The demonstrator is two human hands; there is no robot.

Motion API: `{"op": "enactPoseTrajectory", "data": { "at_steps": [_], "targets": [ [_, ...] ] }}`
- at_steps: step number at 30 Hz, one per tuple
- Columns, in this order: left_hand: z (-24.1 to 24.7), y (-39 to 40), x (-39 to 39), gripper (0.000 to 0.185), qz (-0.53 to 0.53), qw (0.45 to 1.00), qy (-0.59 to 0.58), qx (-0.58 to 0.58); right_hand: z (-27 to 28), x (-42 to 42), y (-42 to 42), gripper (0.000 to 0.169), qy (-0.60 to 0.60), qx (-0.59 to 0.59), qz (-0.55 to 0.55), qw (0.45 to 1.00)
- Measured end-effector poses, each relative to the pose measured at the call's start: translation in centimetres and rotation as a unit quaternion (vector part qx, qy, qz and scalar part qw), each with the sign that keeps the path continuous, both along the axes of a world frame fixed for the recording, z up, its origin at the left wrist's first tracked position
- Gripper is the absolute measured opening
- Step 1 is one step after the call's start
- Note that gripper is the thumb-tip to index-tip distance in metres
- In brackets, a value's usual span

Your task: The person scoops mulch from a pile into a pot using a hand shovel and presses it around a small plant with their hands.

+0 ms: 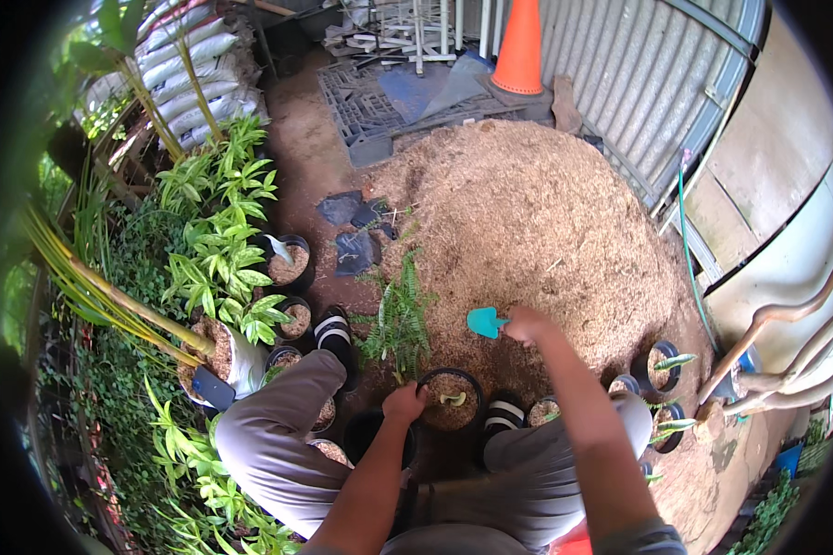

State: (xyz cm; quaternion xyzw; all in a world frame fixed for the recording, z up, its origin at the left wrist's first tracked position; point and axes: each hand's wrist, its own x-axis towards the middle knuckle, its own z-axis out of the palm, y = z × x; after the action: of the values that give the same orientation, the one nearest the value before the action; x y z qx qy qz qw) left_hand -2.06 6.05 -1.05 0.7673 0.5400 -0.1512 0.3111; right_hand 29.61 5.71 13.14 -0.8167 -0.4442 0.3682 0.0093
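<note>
My right hand [525, 326] is closed around the handle of a small teal hand trowel [484, 322]. Its blade points left, over the near slope of a large heap of light brown mulch, perhaps rice husk or wood shavings [520, 208]. Between my feet stands a round black plant pot [451, 423], filled with similar mulch, with a short pale green cutting [453, 399] in its middle. At this pot's left rim, my left hand [404, 402] has its fingers closed on the edge. A fern [397, 322] lies or stands just beyond that hand; its base is hidden.
A dark, empty-looking pot [368, 433] sits below my left forearm. Potted cuttings flank both legs, including a pot at right [659, 368]. A phone [213, 388] rests against a white grow bag [246, 361]. Behind the heap are an orange cone [520, 52] and a black pallet [354, 104].
</note>
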Motion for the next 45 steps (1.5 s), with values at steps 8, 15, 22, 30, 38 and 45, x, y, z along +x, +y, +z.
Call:
{"op": "enactPoseTrajectory", "data": {
  "at_steps": [8, 15, 22, 30, 38, 45],
  "targets": [
    [0.0, -0.3, 0.3, 0.042, 0.016, 0.999, -0.029, -0.027, -16.4, -1.9, -5.5, 0.027, 0.214, 0.046, -0.272, 0.937],
    [-1.2, -0.4, -0.4, 0.038, 0.029, 0.998, -0.042, -0.021, -18.3, -5.6, -6.4, 0.038, 0.188, -0.005, -0.319, 0.929],
    [-0.8, -0.6, -0.2, 0.040, 0.023, 0.999, -0.043, -0.002, -19.5, -5.5, -5.5, 0.035, 0.173, -0.026, -0.226, 0.958],
    [-0.7, -1.6, -0.1, 0.033, 0.014, 0.976, -0.104, 0.189, -12.9, -8.4, -4.6, 0.063, 0.041, 0.073, -0.024, 0.996],
    [1.0, -2.9, 0.0, 0.029, -0.102, 0.955, -0.174, 0.219, -15.8, -8.2, -8.1, 0.071, -0.004, -0.033, -0.020, 0.999],
    [2.2, -5.0, 1.2, 0.048, -0.200, 0.955, -0.022, 0.217, -14.1, -8.5, -7.2, 0.065, 0.008, -0.059, 0.010, 0.998]
  ]
}}
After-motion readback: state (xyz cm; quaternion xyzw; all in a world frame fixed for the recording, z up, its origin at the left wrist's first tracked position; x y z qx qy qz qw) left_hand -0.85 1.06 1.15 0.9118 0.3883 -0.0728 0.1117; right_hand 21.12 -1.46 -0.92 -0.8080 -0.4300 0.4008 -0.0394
